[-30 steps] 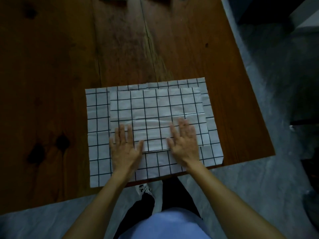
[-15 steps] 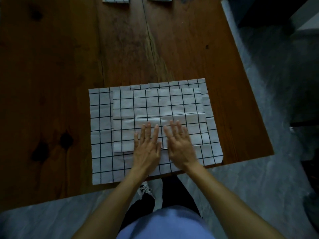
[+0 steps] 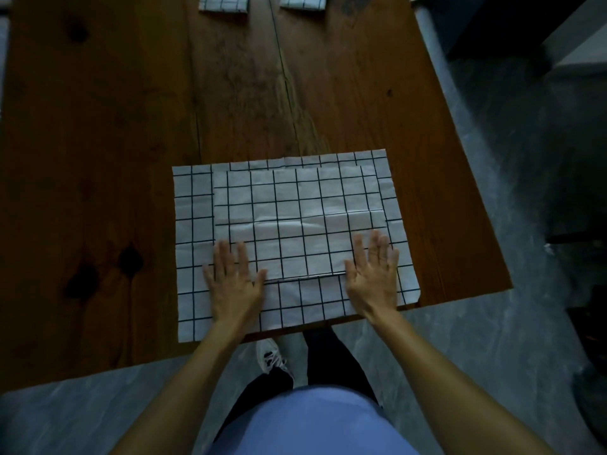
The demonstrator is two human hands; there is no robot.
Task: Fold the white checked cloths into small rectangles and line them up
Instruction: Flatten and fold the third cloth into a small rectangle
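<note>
Two hands lie flat on the stacked white checked cloths at the lower centre of the frame. The left hand point(image 3: 234, 283) rests with straight, spread fingers on the left end of the top folded cloth point(image 3: 302, 247); it grasps nothing. The right hand point(image 3: 372, 277) rests likewise on the right end of the same cloth, fingers extended, palm down, grasping nothing. The top folded cloth lies on a larger folded layer point(image 3: 295, 192), and that layer lies on a spread bottom cloth point(image 3: 192, 244), whose near edge reaches the near edge of the wooden table point(image 3: 131, 126). Two small folded cloths sit at the upper edge of the frame, well apart from the stack: one at upper centre-left point(image 3: 223, 2), one at upper centre-right point(image 3: 303, 1), both cut off by the frame. A grey floor point(image 3: 492, 356) fills the lower and right parts of the frame.
</note>
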